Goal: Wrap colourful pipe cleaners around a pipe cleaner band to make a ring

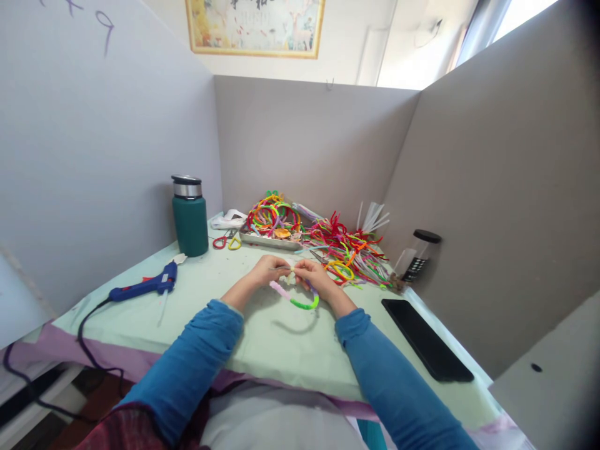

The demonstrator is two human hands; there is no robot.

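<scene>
My left hand and my right hand meet over the middle of the table, fingers pinched together. From under my right fingers hangs a curved pipe cleaner, purple, green and pale pink, its pink end just below my left hand. A small pale yellow piece sits between the fingertips of both hands. Something thin and greyish shows at my left fingertips, too small to name. Under the hands a pale shape is partly hidden. The pipe cleaner casts a shadow on the pale green tablecloth.
A blue glue gun with a cord and a green bottle stand left. Behind are a metal tray of pipe cleaner rings, scissors and heaped pipe cleaners. A black phone and clear cup are right. Grey partitions enclose the table.
</scene>
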